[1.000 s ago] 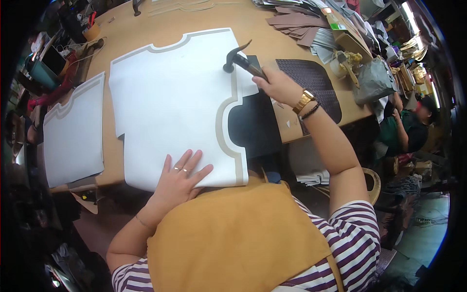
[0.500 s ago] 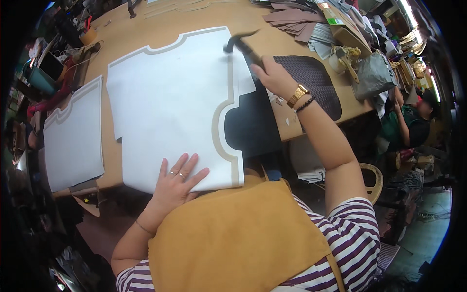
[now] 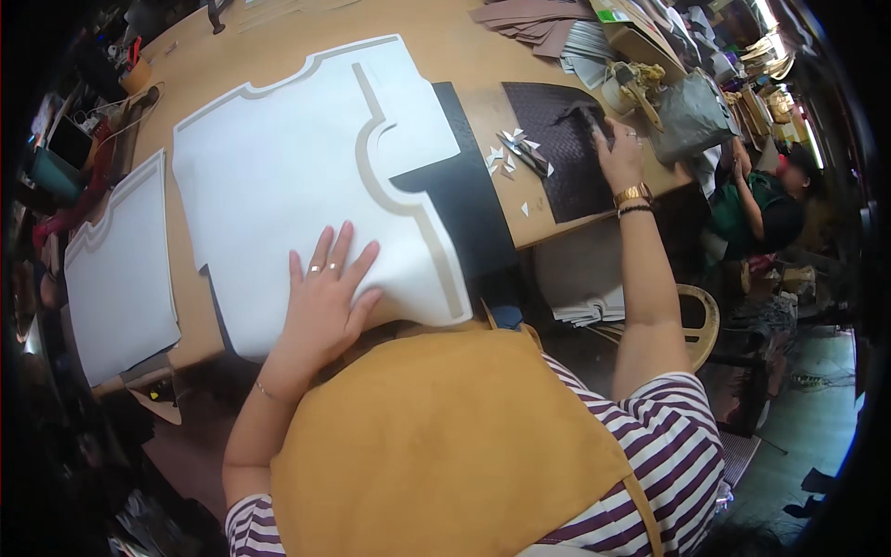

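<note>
A large white sheet [image 3: 269, 186] with grey-beige strips along its cut edges covers the middle of the table. My left hand [image 3: 329, 297] lies flat on its near part, fingers spread. Beside that hand the sheet's near right corner bulges up and curls. At the right, my right hand [image 3: 622, 156] is closed round the handle of a claw hammer [image 3: 577, 113], its head over a dark woven mat [image 3: 566, 158]. The hammer is hard to make out against the mat. Under the white sheet's right side lies a flat black board [image 3: 469, 223].
Snips [image 3: 524, 153] and small white offcuts [image 3: 507, 167] lie left of the mat. Another white sheet [image 3: 121, 269] rests at the left edge. A grey plastic bag [image 3: 691, 121] and a pot with a brush [image 3: 620, 93] stand right. A person [image 3: 756, 204] is beyond.
My right hand has carried the hammer from above the white sheet right to the woven mat. The sheet's right edge has lifted and bent inward, and the snips and offcuts have come into view.
</note>
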`<state>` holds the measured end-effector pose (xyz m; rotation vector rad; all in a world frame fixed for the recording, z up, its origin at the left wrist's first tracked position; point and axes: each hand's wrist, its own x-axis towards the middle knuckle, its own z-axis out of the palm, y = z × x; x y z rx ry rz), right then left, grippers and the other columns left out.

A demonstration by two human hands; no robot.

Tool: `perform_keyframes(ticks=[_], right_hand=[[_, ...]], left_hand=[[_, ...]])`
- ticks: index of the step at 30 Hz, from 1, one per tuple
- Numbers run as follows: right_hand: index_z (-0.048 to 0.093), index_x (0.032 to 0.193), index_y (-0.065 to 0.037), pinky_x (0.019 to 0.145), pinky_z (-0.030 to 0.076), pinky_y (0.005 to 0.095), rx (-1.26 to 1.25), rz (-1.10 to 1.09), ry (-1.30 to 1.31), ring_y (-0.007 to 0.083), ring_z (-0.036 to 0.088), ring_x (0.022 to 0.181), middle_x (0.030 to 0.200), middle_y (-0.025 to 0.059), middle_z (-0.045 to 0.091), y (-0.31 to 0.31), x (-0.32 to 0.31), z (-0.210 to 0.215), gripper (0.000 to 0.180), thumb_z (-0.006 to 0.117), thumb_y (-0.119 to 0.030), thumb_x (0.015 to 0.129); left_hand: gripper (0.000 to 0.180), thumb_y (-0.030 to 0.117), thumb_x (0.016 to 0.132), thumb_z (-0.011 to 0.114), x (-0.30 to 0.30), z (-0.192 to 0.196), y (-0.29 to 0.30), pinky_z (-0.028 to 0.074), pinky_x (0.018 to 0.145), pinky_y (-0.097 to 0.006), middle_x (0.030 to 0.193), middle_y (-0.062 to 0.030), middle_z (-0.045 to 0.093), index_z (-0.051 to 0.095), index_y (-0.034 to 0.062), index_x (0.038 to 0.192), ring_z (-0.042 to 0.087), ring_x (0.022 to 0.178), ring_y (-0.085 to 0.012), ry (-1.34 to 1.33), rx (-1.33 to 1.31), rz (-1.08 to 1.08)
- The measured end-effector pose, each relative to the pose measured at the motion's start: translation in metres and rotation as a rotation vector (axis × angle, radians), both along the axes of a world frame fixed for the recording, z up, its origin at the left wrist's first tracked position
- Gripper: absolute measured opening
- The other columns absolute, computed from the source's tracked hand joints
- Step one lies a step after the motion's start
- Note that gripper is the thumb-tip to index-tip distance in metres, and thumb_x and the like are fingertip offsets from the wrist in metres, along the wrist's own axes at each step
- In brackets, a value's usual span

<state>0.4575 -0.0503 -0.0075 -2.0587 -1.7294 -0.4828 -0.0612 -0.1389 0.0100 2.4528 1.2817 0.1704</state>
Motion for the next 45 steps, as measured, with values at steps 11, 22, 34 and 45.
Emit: perform_keyframes(ticks=[11, 22, 34, 45], right_hand=[[0.064, 0.109, -0.001, 0.085, 0.05, 0.041, -0.281, 0.418, 0.306, 0.0374, 0.062, 0.092, 0.098, 0.0199, 0.065, 0.007, -0.103, -0.013, 0.028, 0.059, -0.021, 0.091], [0.057, 0.099, -0.01, 0.041, 0.021, 0.0185, -1.048, 0.126, 1.39, 0.0027, 0.029, 0.05, 0.067, -0.0068, 0.04, -0.023, -0.191, 0.054, 0.037, 0.048, -0.046, 0.099], [0.06, 0.093, -0.013, 0.039, 0.016, 0.0176, -1.238, 0.044, 1.418, 0.0017, 0.024, 0.047, 0.063, -0.0086, 0.038, -0.004, -0.225, 0.054, 0.034, 0.051, -0.046, 0.098], [0.056, 0.092, -0.014, 0.039, 0.018, 0.0184, -1.231, 0.031, 1.415, 0.0025, 0.025, 0.047, 0.064, -0.0076, 0.039, -0.006, -0.223, 0.049, 0.034, 0.047, -0.046, 0.099]], left_hand=[[0.09, 0.042, 0.077, 0.071, 0.067, -0.007, 0.002, 0.018, 0.105, -0.074, 0.159, -0.0143, 0.022, 0.027, 0.0228, 0.153, 0.019, 0.145, -0.0414, 0.073, 0.092, -0.281], [0.081, 0.022, 0.081, 0.059, 0.069, -0.005, 0.001, 0.013, 0.106, -0.074, 0.161, -0.0128, 0.015, 0.026, 0.0242, 0.154, 0.013, 0.147, -0.0409, -0.114, -0.037, -0.226], [0.086, 0.023, 0.075, 0.061, 0.065, -0.011, 0.001, 0.016, 0.104, -0.075, 0.161, -0.0154, 0.017, 0.026, 0.0257, 0.154, 0.017, 0.146, -0.0432, -0.17, -0.009, -0.238], [0.089, 0.023, 0.072, 0.062, 0.064, -0.01, 0.003, 0.017, 0.105, -0.075, 0.16, -0.0167, 0.016, 0.026, 0.0267, 0.154, 0.016, 0.146, -0.042, -0.172, -0.023, -0.242]])
